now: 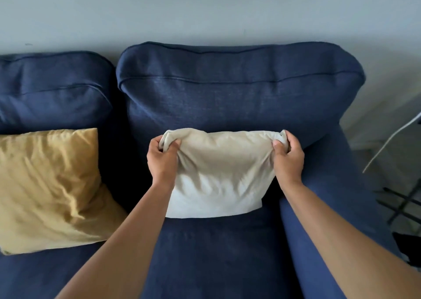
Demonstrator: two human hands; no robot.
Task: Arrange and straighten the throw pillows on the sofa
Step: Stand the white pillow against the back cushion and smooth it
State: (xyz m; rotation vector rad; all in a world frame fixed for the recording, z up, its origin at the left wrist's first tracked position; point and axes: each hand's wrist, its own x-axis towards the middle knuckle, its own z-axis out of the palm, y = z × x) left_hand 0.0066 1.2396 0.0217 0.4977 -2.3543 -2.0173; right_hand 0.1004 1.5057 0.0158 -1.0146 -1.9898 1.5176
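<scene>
A beige throw pillow (218,175) stands on the right seat of the dark blue sofa (227,98), leaning against the back cushion. My left hand (163,159) pinches its top left corner. My right hand (288,157) grips its top right corner. The fabric bunches under both grips. A mustard yellow pillow (50,189) lies tilted on the left seat against the other back cushion, wrinkled, with neither hand touching it.
The sofa's right armrest (330,196) runs beside my right forearm. Past it stand a white rod (391,139) and a dark metal frame (405,203) on the floor. A pale wall (205,13) rises behind the sofa.
</scene>
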